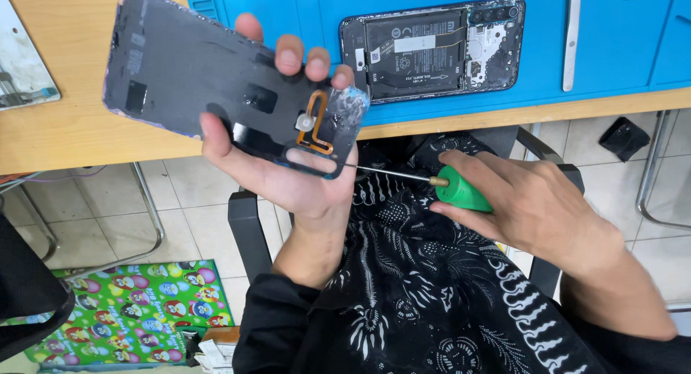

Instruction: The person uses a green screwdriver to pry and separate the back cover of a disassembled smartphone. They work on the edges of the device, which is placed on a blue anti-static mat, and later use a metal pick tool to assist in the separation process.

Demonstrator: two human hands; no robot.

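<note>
My left hand (288, 174) grips a detached dark phone back cover (194, 79), inner side up, with an orange flex strip and a small round part near its lower right end. My right hand (536, 205) holds a green-handled screwdriver (461, 190); its thin metal shaft points left and its tip reaches the cover's lower edge by my left palm. An opened phone body (432, 50), with its battery and circuit board exposed, lies on the blue work mat (619, 50) above my hands.
The wooden table (57, 129) edge runs across the top. A slim white tool (572, 35) lies on the mat at right. Below are a black chair, tiled floor, metal table legs and a colourful patterned box (137, 309) at lower left.
</note>
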